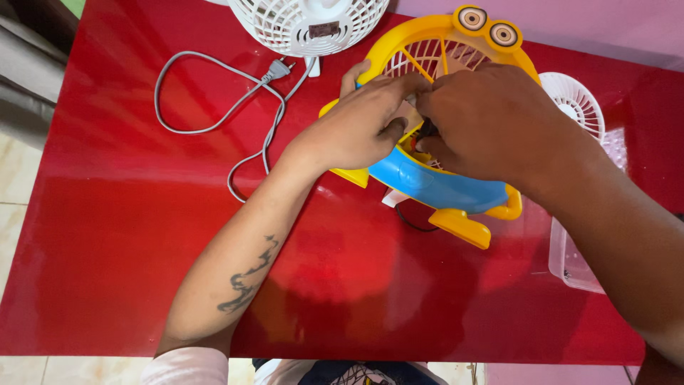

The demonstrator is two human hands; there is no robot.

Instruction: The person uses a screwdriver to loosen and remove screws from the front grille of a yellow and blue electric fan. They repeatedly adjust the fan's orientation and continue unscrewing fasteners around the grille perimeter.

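Yellow and blue plastic, moulded as a round cartoon-faced fan housing (434,182) with two goggle eyes, sits right of centre on the glossy red tabletop (121,235). The left hand (360,128) clasps its left rim, fingers curled and pressed together over the white grille. The right hand (491,121) covers the hub and seems to pinch a small dark part; its fingertips are hidden, so the exact grip cannot be told. At top centre stands a white wire-caged fan (310,25), its grey power cord (214,117) looping across the upper left. A loose white grille (577,100) and a clear plastic tray (570,267) lie at the right edge. Judged risks: the housing may skid on the slick surface, or the small part may slip and roll away.
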